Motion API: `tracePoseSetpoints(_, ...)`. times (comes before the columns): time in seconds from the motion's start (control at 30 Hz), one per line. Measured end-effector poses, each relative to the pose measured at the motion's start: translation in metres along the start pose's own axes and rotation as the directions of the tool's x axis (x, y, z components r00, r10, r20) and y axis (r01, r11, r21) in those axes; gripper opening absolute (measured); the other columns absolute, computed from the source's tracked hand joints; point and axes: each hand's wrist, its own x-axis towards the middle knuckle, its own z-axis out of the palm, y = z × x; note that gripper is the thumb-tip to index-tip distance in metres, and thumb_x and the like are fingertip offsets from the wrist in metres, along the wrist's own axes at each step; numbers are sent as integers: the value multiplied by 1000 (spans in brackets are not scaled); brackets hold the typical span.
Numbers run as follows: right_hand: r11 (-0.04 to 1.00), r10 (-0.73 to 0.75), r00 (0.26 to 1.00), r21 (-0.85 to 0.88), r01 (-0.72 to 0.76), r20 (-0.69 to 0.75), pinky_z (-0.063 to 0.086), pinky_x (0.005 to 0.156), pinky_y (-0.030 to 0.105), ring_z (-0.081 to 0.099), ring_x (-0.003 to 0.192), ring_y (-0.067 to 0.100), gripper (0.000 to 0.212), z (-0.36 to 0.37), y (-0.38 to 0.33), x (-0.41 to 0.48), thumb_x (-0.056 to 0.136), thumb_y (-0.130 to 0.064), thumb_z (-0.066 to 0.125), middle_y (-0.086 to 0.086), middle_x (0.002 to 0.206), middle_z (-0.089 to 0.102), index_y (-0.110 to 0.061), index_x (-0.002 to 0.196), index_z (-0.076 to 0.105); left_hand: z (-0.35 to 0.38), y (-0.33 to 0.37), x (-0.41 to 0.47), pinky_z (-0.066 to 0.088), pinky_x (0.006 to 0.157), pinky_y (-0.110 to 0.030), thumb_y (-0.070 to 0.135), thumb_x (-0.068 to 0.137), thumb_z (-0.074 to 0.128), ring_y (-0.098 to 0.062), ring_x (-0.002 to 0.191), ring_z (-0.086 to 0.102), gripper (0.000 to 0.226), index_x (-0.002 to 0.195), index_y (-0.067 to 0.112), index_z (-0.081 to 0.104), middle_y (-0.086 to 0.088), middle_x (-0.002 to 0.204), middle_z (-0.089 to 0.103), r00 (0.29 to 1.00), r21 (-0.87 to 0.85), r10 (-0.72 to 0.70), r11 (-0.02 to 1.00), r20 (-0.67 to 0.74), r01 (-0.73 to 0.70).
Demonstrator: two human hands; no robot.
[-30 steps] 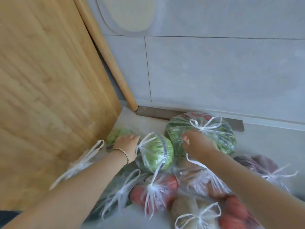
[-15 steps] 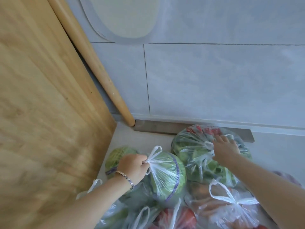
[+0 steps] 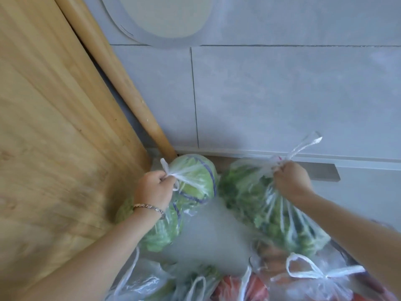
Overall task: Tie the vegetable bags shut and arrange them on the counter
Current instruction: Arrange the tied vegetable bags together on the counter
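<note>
Near edge: tied bags packed close. Tomato bag (image 3: 238, 287) in the middle, bow bag (image 3: 314, 287) to its right, pale bag (image 3: 147, 283) to its left. Knots there look done.

Past them, a bare patch of surface (image 3: 208, 235).

Left hand (image 3: 155, 190): fist curled round the twisted neck of the cabbage bag (image 3: 195, 177), far left, just beside the foot of the rolling pin (image 3: 121, 88). Second green bag (image 3: 160, 235) lies under my left wrist, by the cutting board (image 3: 54, 148).

Right hand (image 3: 290, 181): fist round the neck of the greens bag (image 3: 271, 209), with the handles sticking out above my knuckles. The plastic is taut, so it's probably bearing weight. Can't tell if either bag is clear of the surface.

Step, my read: both necks look tied, so this is arranging, filling the far row along the wall (image 3: 282, 94).

Next move: set both down side by side, knots up, and let go only once they sit steady. The cabbage is round and could roll into the gap. The greens bag is slack and will likely slump, so lean it against the wall.
</note>
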Motion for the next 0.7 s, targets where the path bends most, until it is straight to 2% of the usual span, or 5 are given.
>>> tracePoseSetpoints(0.23, 917, 64, 985, 380, -122, 161, 27, 65, 23, 44, 76, 19, 40, 70, -39, -47, 92, -15, 43, 2, 58, 41, -16, 52, 35, 13, -26, 16, 21, 52, -29, 5, 77, 57, -21, 52, 21, 42, 49, 9, 27, -5, 48, 20, 985, -103, -131, 988, -116, 119)
tracePoseSetpoints(0.43, 907, -39, 949, 409, -98, 313, 49, 74, 33, 60, 77, 23, 30, 101, -54, -63, 96, -21, 44, 9, 135, 54, -13, 68, 52, 15, -33, 22, 19, 50, -28, 4, 77, 56, -18, 51, 16, 45, 47, 10, 24, -5, 49, 19, 945, -190, -239, 962, -224, 198)
tracePoseSetpoints(0.53, 959, -36, 933, 274, -69, 358, 47, 75, 36, 48, 69, 18, 36, 106, -38, -51, 87, -32, 49, 18, 97, 58, -18, 55, 38, 12, -36, 27, 16, 47, -30, 3, 77, 56, -16, 53, 13, 44, 47, 9, 24, -5, 51, 17, 929, -236, -265, 950, -256, 206)
tracePoseSetpoints(0.63, 899, 181, 938, 336, -280, 296, 35, 103, 45, 38, 120, 25, 69, 109, -14, -47, 68, -65, 52, 14, 125, 43, -11, 111, 58, 12, -39, 27, 15, 48, -29, 4, 77, 54, -17, 53, 13, 40, 48, 7, 26, -6, 50, 17, 944, -171, -235, 965, -233, 198)
tracePoseSetpoints(0.7, 786, 372, 880, 403, -468, 296, 24, 113, 50, 24, 137, 32, 100, 113, -2, -43, 71, -64, 59, 14, 147, 25, -8, 145, 22, 15, -40, 26, 17, 47, -28, 6, 78, 54, -18, 51, 15, 40, 49, 7, 27, -6, 48, 19, 952, -113, -222, 973, -211, 202)
